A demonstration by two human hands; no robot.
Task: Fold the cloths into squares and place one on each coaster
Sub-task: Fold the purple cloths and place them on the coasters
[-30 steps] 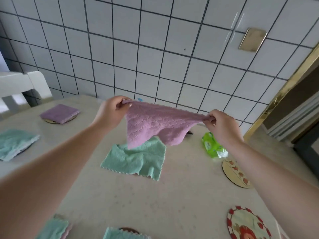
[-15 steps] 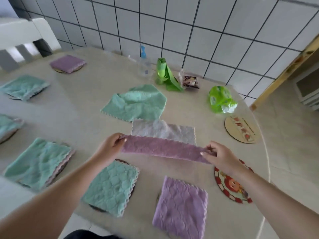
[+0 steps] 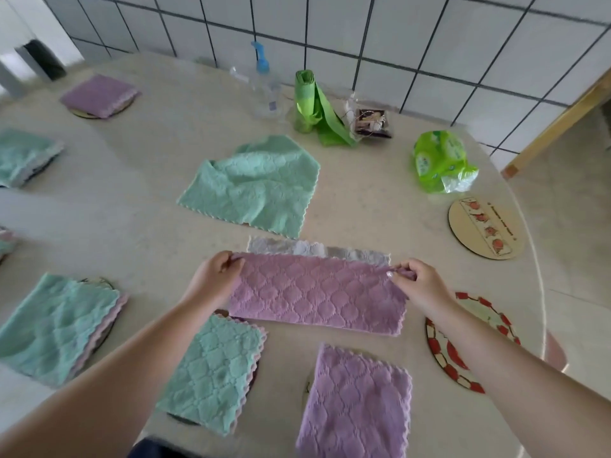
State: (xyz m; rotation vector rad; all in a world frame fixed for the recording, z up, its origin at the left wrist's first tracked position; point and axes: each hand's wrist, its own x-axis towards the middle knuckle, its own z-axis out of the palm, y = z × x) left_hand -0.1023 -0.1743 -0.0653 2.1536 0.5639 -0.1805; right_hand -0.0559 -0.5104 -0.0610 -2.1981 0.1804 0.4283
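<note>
Fingers [image 3: 231, 261] of both hands pinching purple cloth [image 3: 317, 294], no legible writing

Half-folded pink microfibre cloth [image 3: 317, 292]: lilac-pink, quilted diamond pattern; pale grey-white underside along its far edge.
Unfolded mint-green microfibre cloth [image 3: 254, 186]: plain mint, faint quilting.
Round cream coaster [image 3: 486, 228]: beige with a strip of red fruit prints.
Round red-rimmed coaster [image 3: 443, 352]: red and white checks around the border.
Speckled table [image 3: 165, 153]: beige.

Single head-worn view, angled steeply forward and down, close above both hands, table [image 3: 347, 200] stretching beyond them.
</note>
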